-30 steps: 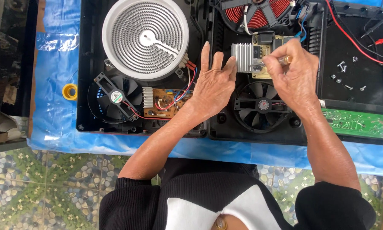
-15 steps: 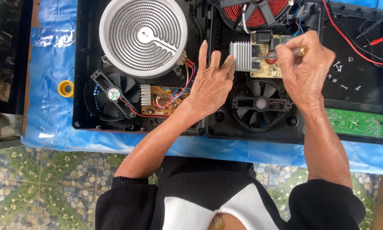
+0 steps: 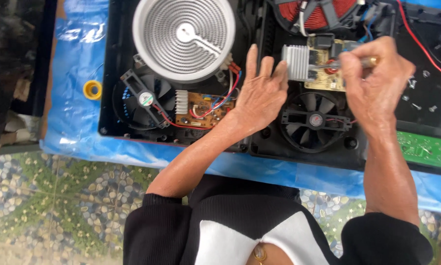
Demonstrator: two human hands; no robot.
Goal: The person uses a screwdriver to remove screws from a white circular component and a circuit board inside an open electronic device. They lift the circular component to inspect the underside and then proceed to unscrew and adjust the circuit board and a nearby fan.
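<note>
Nearest to me were the black sleeves with a white panel between them, and under them a pebble-patterned floor. Past that lay a blue plastic sheet carrying the opened black cooker housing.

My left hand lay flat on the housing with its fingers straight and close together, their tips touching the ribbed aluminium heat sink. My right hand was closed around a screwdriver, pinching its yellowish handle, with the shaft pointing left over the pale circuit board just beside the heat sink. I could not tell exactly where the tip met the board.

Just in front of that board sat a black cooling fan with a round label at its hub. On the left side, a second fan stood tilted next to a smaller brown circuit board with red and blue wires. A green circuit board lay at the near right edge, and a few loose screws rested on the black panel beyond my right hand.

Farther off were the white spiral heating element on the left and a red coil at the top edge. A yellow tape roll sat on the sheet, left of the housing.
</note>
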